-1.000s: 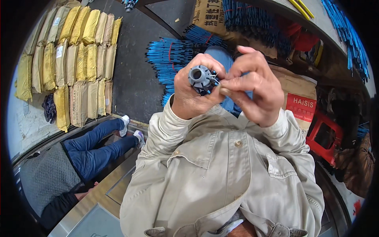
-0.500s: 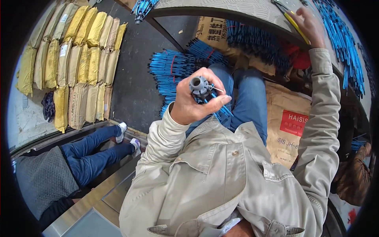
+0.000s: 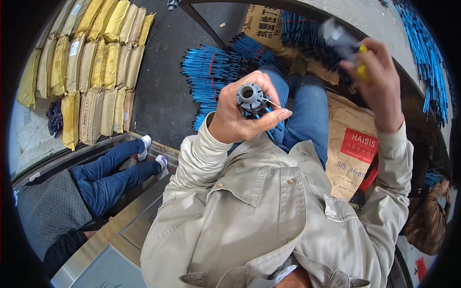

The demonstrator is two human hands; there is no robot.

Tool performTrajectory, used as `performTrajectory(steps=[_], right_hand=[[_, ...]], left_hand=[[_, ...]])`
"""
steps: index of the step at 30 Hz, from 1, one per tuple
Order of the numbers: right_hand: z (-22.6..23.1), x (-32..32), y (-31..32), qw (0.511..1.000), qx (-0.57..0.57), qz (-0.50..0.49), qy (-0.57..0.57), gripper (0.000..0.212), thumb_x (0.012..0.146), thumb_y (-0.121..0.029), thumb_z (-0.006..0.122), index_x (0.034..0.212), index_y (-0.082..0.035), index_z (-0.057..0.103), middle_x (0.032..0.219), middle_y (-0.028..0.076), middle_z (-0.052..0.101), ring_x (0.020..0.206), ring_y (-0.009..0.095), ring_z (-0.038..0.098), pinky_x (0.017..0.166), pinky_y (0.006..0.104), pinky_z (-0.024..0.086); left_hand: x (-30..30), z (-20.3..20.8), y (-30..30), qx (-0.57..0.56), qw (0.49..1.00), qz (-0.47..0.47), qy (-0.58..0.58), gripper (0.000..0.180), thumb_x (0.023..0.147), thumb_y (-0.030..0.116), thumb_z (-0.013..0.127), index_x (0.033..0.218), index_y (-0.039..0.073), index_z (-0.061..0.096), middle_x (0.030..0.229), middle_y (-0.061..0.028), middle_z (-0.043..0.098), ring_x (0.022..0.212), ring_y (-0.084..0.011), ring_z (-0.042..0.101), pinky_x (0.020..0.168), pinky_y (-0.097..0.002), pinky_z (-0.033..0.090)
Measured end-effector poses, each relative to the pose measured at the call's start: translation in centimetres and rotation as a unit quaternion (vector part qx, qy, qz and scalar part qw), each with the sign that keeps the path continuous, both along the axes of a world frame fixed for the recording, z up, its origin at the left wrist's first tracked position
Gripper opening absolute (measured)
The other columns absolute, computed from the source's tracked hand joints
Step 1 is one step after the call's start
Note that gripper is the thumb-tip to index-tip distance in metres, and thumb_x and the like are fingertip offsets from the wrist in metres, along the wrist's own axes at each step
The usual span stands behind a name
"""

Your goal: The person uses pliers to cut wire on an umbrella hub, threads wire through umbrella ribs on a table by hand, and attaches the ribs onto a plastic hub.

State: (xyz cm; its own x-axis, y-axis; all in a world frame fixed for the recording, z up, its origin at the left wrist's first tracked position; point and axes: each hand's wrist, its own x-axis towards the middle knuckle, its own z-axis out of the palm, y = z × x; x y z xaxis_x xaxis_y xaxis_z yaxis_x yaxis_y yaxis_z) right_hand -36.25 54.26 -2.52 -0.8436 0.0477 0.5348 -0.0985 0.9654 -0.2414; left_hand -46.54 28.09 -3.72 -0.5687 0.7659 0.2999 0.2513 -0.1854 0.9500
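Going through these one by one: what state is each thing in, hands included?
left hand, closed around the grey-ended part
grey-ended part, held, round opening showing
right hand, raised, closed on the yellow-handled tool
yellow-handled tool, blurred; open or shut unclear
blue rods, tied in bundles
wrapped packages, stacked in rows
brown paper sack, partly hidden by the right sleeve

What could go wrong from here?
1. Cut thumb: the pale strand ends right beside the left thumb; the tool could nick it if brought in there.
2. Slip: only the left hand holds the gray fitting, so it might twist if the strand is pulled.
3. Poor aim: the right hand and tool are blurred; rushing may mean a miss.
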Motion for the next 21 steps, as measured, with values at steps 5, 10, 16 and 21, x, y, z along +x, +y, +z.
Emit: performTrajectory(steps=[5, 10, 16, 21], right_hand=[[3.0, 1.3, -4.2, 0.967, 0.250, 0.023, 0.037, 0.025, 0.078, -0.024, 0.067, 0.101, -0.016, 0.062, 0.122, -0.001, 0.049, 0.108, 0.014, 0.050, 0.097, 0.0399, 0.034], [1.9, 0.8, -4.8, 0.927, 0.346, -0.023, 0.145, 0.027, 0.078, -0.022, 0.067, 0.103, -0.022, 0.056, 0.125, -0.007, 0.047, 0.120, 0.013, 0.043, 0.109, 0.0437, 0.015], [1.3, 0.8, -5.2, 0.904, 0.376, -0.040, 0.198, 0.026, 0.079, -0.026, 0.067, 0.102, -0.028, 0.055, 0.124, -0.012, 0.046, 0.118, 0.010, 0.045, 0.110, 0.0484, 0.009], [-0.2, 0.1, -5.8, 0.894, 0.385, -0.065, 0.222, 0.028, 0.079, -0.031, 0.066, 0.105, -0.031, 0.055, 0.124, -0.014, 0.044, 0.118, 0.007, 0.044, 0.109, 0.0512, 0.010]], left_hand=[[0.1, 0.2, 0.6, 0.006, 1.000, -0.012, 0.015, 0.022, 0.065, 0.002, 0.074, 0.074, 0.005, 0.054, 0.070, -0.0032, 0.056, 0.060, -0.0089, 0.054, 0.052, -0.0233, 0.041], [0.3, 0.0, 1.0, 0.028, 1.000, 0.005, 0.004, 0.024, 0.065, 0.003, 0.075, 0.077, 0.005, 0.054, 0.071, -0.0027, 0.057, 0.060, -0.0086, 0.054, 0.053, -0.0231, 0.042], [-0.4, -0.4, 0.9, 0.028, 0.999, 0.005, 0.047, 0.025, 0.065, 0.003, 0.075, 0.078, 0.005, 0.054, 0.073, -0.0023, 0.057, 0.063, -0.0087, 0.055, 0.056, -0.0227, 0.042], [-0.7, -0.2, 0.9, 0.010, 0.997, 0.003, 0.073, 0.024, 0.066, 0.002, 0.074, 0.079, 0.005, 0.054, 0.074, -0.0020, 0.057, 0.065, -0.0085, 0.055, 0.057, -0.0227, 0.043]])
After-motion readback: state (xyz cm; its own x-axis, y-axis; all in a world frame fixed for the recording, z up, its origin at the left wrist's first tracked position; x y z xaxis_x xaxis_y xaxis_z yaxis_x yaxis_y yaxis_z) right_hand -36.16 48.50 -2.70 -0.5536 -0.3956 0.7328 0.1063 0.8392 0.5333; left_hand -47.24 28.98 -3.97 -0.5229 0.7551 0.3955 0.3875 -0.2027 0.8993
